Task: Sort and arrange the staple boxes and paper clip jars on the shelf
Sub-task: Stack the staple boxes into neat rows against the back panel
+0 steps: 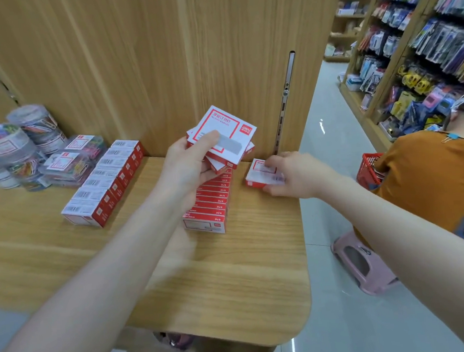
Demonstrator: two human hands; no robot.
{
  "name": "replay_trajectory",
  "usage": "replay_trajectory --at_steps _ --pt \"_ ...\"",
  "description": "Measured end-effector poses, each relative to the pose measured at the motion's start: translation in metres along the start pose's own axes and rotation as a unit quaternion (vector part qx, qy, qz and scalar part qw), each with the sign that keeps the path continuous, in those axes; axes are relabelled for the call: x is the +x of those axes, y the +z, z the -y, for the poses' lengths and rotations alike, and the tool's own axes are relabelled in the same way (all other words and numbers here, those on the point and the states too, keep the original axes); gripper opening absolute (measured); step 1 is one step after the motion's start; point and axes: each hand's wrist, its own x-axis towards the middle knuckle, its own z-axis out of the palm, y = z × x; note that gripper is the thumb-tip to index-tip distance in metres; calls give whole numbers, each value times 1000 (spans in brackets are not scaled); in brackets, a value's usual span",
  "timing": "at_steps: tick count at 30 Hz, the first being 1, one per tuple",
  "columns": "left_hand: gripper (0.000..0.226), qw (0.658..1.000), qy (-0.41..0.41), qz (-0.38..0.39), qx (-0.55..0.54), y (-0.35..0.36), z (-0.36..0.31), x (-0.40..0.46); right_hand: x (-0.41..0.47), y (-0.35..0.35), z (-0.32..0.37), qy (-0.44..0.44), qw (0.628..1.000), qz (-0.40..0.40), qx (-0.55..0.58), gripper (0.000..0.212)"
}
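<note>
Your left hand (189, 170) is closed around a loose fan of red-and-white staple boxes (222, 138), held above a packed row of boxes (210, 202) standing on the wooden shelf (232, 272), thumb pressed on the top one. Your right hand (294, 175) lies over a single staple box (261, 173) flat on the shelf by the back panel (162, 57), fingers curled on its edges. A second row (105, 182) and the paper clip jars (17, 147) crowd the left; a seated person (431, 175) fills the aisle right.
</note>
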Motion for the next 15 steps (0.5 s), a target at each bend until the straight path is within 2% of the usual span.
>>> replay_trajectory --at_steps 2,4,8,10,11,13,15 --pt "17 1000 6 -2 -6 1 0 -3 0 -8 -2 36 994 -34 101 29" --pt "16 1000 12 -2 -8 1 -2 -5 0 -13 -9 100 967 -54 230 29" --pt "13 1000 14 7 -1 0 -2 -8 -11 -1 -16 186 860 -9 475 12" --pt "12 1000 11 7 -3 0 1 -9 -15 6 -14 196 826 2 528 3" --pt "13 1000 9 5 -6 0 2 -9 -15 7 -14 195 822 -16 536 5" --pt "16 1000 10 8 -13 2 5 -9 -15 3 -11 187 798 -101 564 7" --pt "20 999 21 21 -16 6 6 -9 -15 -7 -4 181 729 -179 636 7"
